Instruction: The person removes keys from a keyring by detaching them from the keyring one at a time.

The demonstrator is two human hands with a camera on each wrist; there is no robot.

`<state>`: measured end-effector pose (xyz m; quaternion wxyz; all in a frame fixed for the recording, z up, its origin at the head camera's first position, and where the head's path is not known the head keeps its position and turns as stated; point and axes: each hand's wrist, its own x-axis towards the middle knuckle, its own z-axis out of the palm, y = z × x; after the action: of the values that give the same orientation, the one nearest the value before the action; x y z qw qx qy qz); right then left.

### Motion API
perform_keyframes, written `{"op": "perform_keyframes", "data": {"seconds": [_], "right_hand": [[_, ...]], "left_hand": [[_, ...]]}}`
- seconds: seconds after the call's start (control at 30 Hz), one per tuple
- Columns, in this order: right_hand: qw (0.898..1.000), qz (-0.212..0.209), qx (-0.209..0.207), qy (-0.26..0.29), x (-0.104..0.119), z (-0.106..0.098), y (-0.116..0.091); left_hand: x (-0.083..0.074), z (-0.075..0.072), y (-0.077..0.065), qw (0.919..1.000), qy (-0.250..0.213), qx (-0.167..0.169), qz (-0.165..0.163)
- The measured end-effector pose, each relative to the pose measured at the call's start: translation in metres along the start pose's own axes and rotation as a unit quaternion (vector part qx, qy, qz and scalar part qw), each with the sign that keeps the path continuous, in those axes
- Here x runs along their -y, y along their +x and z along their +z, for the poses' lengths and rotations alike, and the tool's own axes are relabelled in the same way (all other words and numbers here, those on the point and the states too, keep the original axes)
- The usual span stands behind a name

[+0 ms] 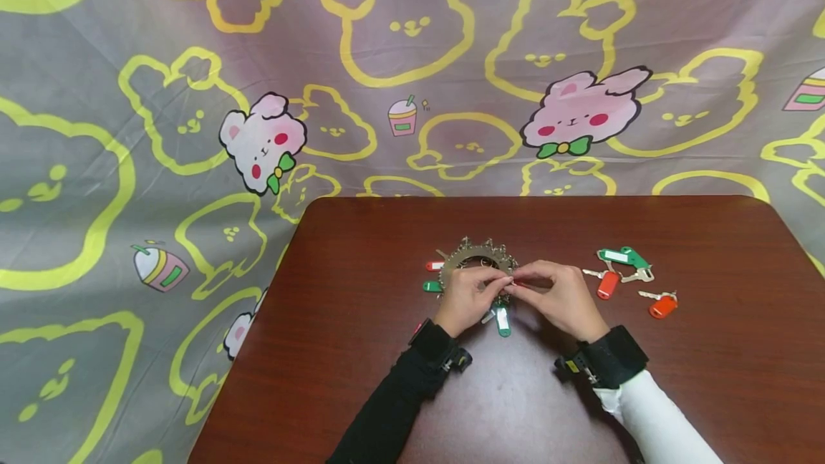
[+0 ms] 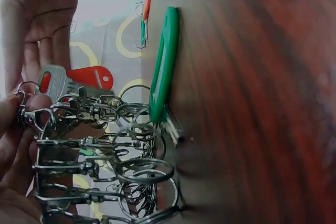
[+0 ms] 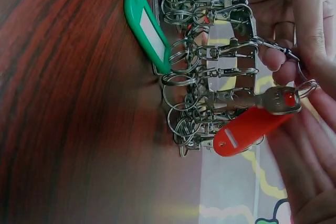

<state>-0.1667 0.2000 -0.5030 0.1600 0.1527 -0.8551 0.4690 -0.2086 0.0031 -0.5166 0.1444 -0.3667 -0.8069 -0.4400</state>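
Mid-frame, the left hand apparently pinches a clip on the metal band; the right hand pinches the split ring bearing a key and red tag.

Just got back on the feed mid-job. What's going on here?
A person has both hands at a metal ring of clips above the table. The left hand pinches at a clip on the metal ring, while the right hand holds a red-tagged key there by its small loop. Whether the loop is hooked on yet is hard to tell. More keys with green tags and red tags lie off to the right.
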Motion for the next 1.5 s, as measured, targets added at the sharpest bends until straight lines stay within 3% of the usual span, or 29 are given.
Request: {"op": "perform_keyframes", "data": {"seconds": [0.13, 0.3, 0.5, 0.7, 0.9, 1.07, 1.3, 1.5], "right_hand": [[1.0, 0.001, -0.006, -0.021, -0.002, 0.001, 0.0], [1.0, -0.009, -0.009, -0.006, -0.003, 0.001, -0.001], [1.0, 0.024, 0.015, 0.003, -0.006, 0.0, -0.002], [1.0, -0.001, -0.01, 0.023, -0.006, 0.002, -0.004], [0.999, 0.014, 0.007, 0.047, -0.006, 0.002, -0.004], [0.999, 0.004, -0.02, 0.042, -0.006, 0.001, -0.004], [0.998, -0.041, -0.033, -0.03, -0.01, -0.007, 0.0], [0.99, -0.013, -0.06, -0.124, -0.033, -0.036, 0.004]], "left_hand": [[0.001, 0.0, -0.001, 1.0, 0.003, 0.007, 0.001], [0.002, 0.0, -0.002, 1.0, -0.003, 0.007, 0.001], [0.0, -0.001, -0.002, 1.0, -0.002, 0.01, 0.002], [-0.001, -0.001, -0.002, 0.9998, -0.015, 0.012, -0.002], [0.0, 0.0, -0.002, 0.9998, -0.017, 0.006, 0.004], [0.0, 0.0, -0.001, 0.9998, -0.014, 0.013, 0.003], [-0.001, -0.003, -0.001, 0.9992, -0.025, 0.019, -0.024], [0.0, -0.004, 0.0, 0.9989, -0.016, 0.025, -0.036]]}}
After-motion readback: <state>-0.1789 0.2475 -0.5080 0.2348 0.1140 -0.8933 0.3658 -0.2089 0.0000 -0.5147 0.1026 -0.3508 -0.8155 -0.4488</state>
